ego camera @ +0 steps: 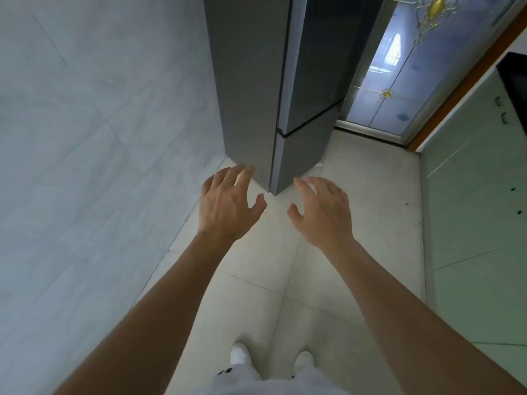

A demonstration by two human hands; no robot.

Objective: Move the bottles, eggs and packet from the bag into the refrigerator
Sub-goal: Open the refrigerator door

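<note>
Mid-frame: our left hand [228,203] and right hand [325,209] hover empty, fingers spread | refrigerator [251,81], upper centre, upper door [319,67] shut | bag, bottles, eggs, packet out of view | we judge the upper door heavy, seal-stiff: grip its long edge; eggs will want gentle fingers.

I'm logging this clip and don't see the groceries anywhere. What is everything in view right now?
refrigerator: one, grey, doors shut, top centre
wall: one, pale grey tiles, left
floor: one, cream tiles, underfoot
glass door: one, bluish with gold ornaments, right of the refrigerator
cabinets: count unclear, pale green, right edge
countertop: one, black, top right
bag, bottles, eggs, packet: none in view
shoes: two, white, bottom centre
left hand: one, empty, fingers spread, before the refrigerator
right hand: one, empty, fingers spread, beside it
</note>
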